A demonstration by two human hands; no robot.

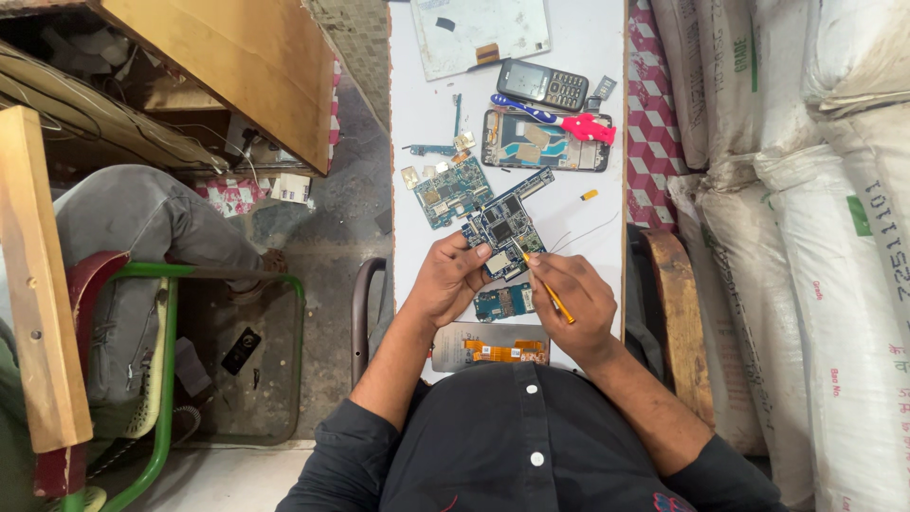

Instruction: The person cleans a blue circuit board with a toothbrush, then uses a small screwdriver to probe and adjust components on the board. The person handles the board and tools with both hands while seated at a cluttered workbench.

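My left hand (453, 278) grips the lower left edge of a blue phone circuit board (507, 220) and holds it over the narrow white table (417, 114). My right hand (572, 296) holds a thin yellow tool (550, 292) like a pen, its tip touching the board's lower right corner. A smaller blue board (503, 302) lies just below my hands. Another teal circuit board (451, 191) rests to the upper left of the held one.
Farther up the table lie an opened phone frame (531, 144), a red and blue toothbrush (559, 119), a black keypad phone (542, 84) and a grey panel (479, 33). A phone part with an orange flex cable (488, 347) sits near my chest. White sacks (825, 237) stand right; a seated person's grey-trousered leg (142, 228) is left.
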